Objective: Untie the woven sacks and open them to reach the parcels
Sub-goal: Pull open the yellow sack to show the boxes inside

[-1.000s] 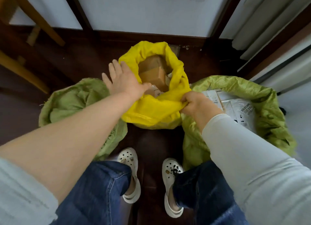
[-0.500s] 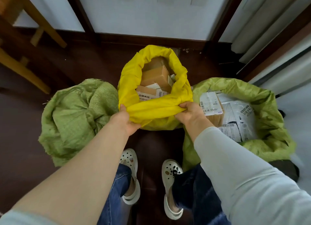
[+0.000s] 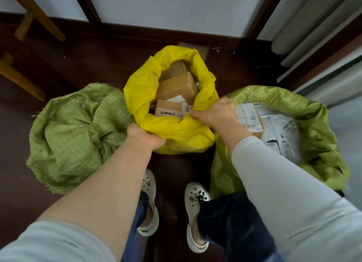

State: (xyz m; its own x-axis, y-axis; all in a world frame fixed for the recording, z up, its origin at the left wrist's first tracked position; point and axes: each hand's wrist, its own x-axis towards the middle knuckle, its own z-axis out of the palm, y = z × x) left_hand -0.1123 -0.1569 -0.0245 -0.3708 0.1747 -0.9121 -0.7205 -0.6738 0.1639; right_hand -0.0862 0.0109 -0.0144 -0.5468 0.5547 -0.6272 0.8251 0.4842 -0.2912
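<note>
Three woven sacks stand on the dark floor in front of my feet. The yellow sack [image 3: 141,89] in the middle is open, its rim rolled down, and brown cardboard parcels [image 3: 176,87] show inside. My left hand [image 3: 144,137] grips the near left part of its rolled rim. My right hand [image 3: 213,111] pinches the near right part of the same rim. The green sack on the right [image 3: 317,128] is open too, with white labelled parcels [image 3: 274,128] in it. On the left, another green sack [image 3: 74,132] is bunched together at its top, its contents hidden.
A white wall with a dark skirting board [image 3: 172,32] runs close behind the sacks. Wooden furniture legs [image 3: 37,16] stand at the back left. A white radiator or door frame [image 3: 317,36] fills the right side. My two white clogs [image 3: 194,199] are on the floor below.
My left hand has come down from the sack's far rim and taken hold of its near left rim. My right hand has kept hold of the near rim. The sack's mouth now gapes wider.
</note>
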